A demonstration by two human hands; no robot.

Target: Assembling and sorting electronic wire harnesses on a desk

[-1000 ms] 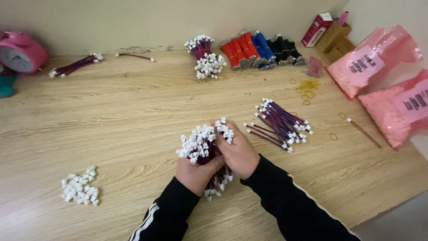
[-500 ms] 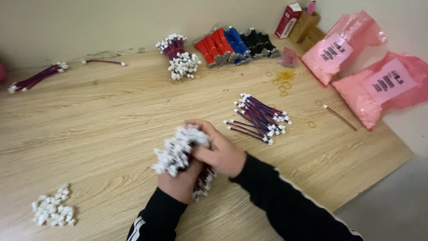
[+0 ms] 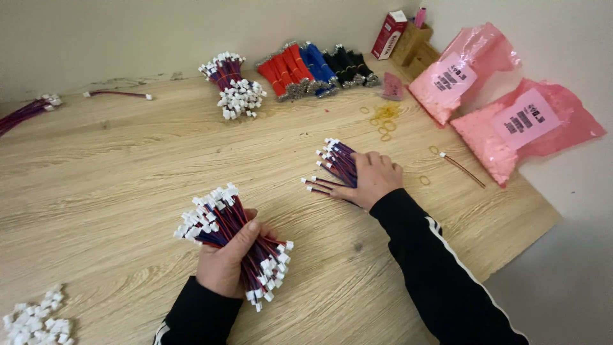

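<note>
My left hand (image 3: 225,262) grips a thick bundle of short red-and-blue wires with white connectors (image 3: 220,220) on both ends, held just above the wooden table (image 3: 115,166). My right hand (image 3: 370,179) lies palm down on a second, smaller pile of the same wires (image 3: 335,160) on the table to the right. Its fingers are spread over the pile, and no wire looks closed inside the hand.
Another wire bundle with loose white connectors (image 3: 233,86) lies at the back, next to red, blue and black wire bundles (image 3: 313,67). Two pink bags (image 3: 504,108), rubber bands (image 3: 385,118), a red box (image 3: 389,35) and a loose connector heap (image 3: 35,319) surround the work area.
My right hand has let go of the big bundle and reached right onto the smaller pile. The left hand keeps the bundle alone. The view has shifted to the right.
</note>
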